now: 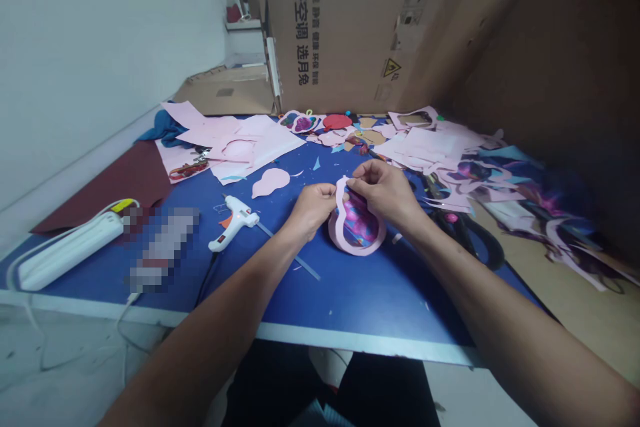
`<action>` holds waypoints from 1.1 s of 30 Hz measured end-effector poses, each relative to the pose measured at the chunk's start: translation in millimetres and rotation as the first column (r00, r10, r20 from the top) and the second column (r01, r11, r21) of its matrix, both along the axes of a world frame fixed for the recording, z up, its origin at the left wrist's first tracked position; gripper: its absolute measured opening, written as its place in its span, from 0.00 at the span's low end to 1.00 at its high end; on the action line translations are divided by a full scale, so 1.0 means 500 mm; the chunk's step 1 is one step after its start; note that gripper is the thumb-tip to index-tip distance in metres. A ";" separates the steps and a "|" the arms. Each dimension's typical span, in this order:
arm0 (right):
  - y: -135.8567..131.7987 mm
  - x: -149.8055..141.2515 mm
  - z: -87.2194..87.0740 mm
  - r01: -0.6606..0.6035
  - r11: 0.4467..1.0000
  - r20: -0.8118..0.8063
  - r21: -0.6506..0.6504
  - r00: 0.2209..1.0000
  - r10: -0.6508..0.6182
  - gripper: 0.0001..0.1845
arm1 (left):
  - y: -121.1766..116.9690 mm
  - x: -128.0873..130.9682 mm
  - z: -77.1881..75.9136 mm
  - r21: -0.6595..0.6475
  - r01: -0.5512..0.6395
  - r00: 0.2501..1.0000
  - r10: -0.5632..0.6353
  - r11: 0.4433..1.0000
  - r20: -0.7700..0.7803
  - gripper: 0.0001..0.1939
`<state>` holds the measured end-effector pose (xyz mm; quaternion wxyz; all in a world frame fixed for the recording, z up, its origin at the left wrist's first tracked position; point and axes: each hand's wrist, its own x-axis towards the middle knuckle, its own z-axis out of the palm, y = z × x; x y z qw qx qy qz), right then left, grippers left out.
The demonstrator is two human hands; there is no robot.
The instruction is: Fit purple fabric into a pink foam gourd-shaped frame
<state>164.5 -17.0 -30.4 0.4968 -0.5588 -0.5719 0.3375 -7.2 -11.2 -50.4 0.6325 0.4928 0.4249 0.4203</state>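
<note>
Between my hands is a gourd-shaped pink paper frame [340,237] with shiny purple and blue fabric [361,219] filling its middle. My left hand [313,208] pinches its narrow upper left edge. On the upper right, my right hand [385,190] grips the same cutout near the top, thumb and forefinger together. The wide lower end hangs toward me, over the blue tabletop. To the left of my left hand lies a white hot glue gun [234,221], a clear glue stick [287,250] running out from its back. Behind it rests a plain pink gourd-shaped paper piece [271,182].
Pink paper sheets [270,140] and scraps spread along the back. Black-handled scissors [473,237] lie right of my right forearm. A white power strip [73,255] and a blurred-out object [165,247] sit at left. A tall cardboard box [350,33] stands behind.
</note>
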 end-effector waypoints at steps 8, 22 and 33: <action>0.003 0.008 0.000 0.009 1.000 -0.011 0.027 1.000 -0.008 0.14 | 0.003 -0.007 0.011 -0.112 0.048 0.998 -0.043 0.993 0.047 0.12; -0.006 -0.003 0.006 -0.032 0.997 -0.046 0.072 0.998 0.036 0.14 | -0.005 -0.008 0.019 -0.027 0.044 0.999 -0.044 0.999 0.008 0.22; -0.015 -0.015 0.007 -0.072 0.996 -0.042 0.049 0.996 0.074 0.14 | -0.011 -0.008 0.036 0.019 -0.059 0.998 0.059 0.998 -0.012 0.20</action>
